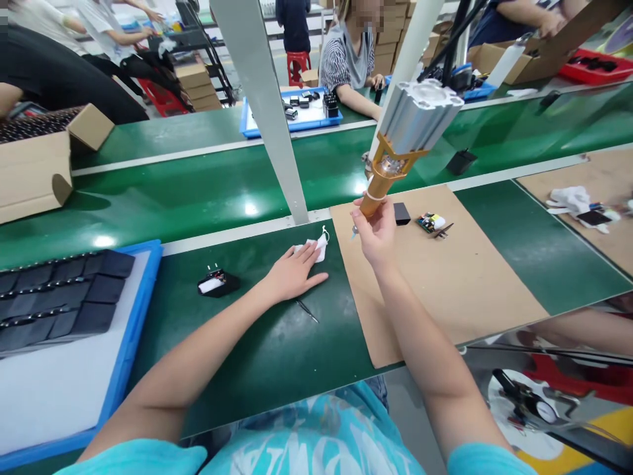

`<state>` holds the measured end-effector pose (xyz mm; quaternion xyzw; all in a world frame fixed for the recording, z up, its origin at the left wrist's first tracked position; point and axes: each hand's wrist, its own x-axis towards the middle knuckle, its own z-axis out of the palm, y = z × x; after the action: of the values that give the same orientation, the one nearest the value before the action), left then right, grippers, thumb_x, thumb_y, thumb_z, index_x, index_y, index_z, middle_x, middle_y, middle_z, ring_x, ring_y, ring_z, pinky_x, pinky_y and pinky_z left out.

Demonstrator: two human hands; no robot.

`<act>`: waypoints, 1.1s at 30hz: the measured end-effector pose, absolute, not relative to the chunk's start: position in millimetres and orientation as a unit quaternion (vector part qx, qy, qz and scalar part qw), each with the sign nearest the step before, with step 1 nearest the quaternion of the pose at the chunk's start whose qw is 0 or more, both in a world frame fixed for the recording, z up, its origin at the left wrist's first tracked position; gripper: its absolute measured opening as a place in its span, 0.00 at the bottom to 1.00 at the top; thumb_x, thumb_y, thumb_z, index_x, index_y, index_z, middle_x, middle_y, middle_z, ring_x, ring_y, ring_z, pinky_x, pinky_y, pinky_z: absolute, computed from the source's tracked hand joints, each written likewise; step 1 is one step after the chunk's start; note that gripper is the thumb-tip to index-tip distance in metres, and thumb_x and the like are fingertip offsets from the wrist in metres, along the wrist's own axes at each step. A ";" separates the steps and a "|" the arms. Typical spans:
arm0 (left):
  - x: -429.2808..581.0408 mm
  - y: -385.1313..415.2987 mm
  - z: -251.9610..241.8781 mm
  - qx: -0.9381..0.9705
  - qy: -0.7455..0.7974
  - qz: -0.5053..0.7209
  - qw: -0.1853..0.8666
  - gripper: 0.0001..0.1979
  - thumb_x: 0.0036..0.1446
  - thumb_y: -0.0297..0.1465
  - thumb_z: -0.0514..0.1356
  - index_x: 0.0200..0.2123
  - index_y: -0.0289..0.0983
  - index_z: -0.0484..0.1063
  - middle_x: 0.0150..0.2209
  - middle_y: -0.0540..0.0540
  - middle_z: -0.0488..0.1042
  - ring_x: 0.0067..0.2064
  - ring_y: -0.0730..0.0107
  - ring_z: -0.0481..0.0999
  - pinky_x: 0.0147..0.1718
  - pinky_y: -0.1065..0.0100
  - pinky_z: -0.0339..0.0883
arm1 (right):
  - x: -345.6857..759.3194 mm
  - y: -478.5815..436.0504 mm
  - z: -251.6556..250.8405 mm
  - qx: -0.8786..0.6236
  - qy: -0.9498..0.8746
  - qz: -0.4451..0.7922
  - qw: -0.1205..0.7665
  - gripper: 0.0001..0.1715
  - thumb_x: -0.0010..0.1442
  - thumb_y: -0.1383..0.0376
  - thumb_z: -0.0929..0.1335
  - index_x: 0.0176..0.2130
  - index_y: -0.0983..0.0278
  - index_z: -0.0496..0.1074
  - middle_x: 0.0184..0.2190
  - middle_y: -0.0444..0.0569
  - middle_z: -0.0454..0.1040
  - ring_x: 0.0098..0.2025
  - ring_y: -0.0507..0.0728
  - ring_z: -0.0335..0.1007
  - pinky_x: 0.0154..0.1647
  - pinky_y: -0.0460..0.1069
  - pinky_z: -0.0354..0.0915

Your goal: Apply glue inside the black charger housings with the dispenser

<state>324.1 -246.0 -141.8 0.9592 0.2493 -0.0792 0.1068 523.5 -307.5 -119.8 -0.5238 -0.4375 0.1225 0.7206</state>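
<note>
My left hand (293, 272) lies flat with its fingers stretched out, pressing on a small white cloth-like piece with a looped string (321, 247) on the green bench. Just below that hand are thin dark tweezers (307, 311). My right hand (378, 236) is wrapped round the gold lower body of a pneumatic cylinder tool (390, 158), which is tilted with its silver block at the top. Beyond the right hand, a black box-shaped case (401, 213) and a small circuit board (432, 223) rest on a cardboard sheet (420, 284). Farther left is a black plug adapter housing (217, 282).
A blue-rimmed tray (148, 277) with rows of black housings stands at the left. Behind the bench runs a green conveyor belt (198, 188), with a black case (461, 161) on it. A white post (270, 99) rises in front. Several people sit or stand across the line.
</note>
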 end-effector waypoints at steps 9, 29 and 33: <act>386.2 -206.1 -144.3 0.956 0.266 -0.076 0.095 0.36 0.67 0.48 0.42 0.68 0.27 0.48 0.69 0.35 0.45 0.71 0.56 0.44 0.67 0.53 0.40 | 521.9 -312.1 -115.3 -0.539 -0.460 0.103 0.698 0.17 0.60 0.59 0.68 0.48 0.58 0.64 0.42 0.48 0.74 0.40 0.54 0.73 0.37 0.51 0.71; 369.3 -237.6 -148.6 0.956 0.285 -0.018 0.060 0.38 0.63 0.53 0.46 0.67 0.34 0.53 0.71 0.37 0.35 0.71 0.52 0.34 0.66 0.43 0.34 | 523.3 -313.3 -115.6 -0.561 -0.468 0.076 0.679 0.15 0.60 0.58 0.67 0.47 0.59 0.65 0.39 0.47 0.73 0.37 0.53 0.71 0.37 0.51 0.71; 341.9 -247.7 -148.2 0.963 0.264 0.012 0.056 0.37 0.63 0.53 0.46 0.66 0.35 0.54 0.71 0.38 0.36 0.71 0.51 0.36 0.66 0.42 0.32 | 522.0 -314.2 -114.0 -0.552 -0.472 0.076 0.684 0.16 0.60 0.59 0.68 0.47 0.59 0.65 0.40 0.48 0.74 0.39 0.54 0.73 0.42 0.52 0.71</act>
<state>341.9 -247.7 -148.2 0.9628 0.2639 0.0123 0.0564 522.0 -314.2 -114.0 -0.5517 -0.4717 0.0757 0.6837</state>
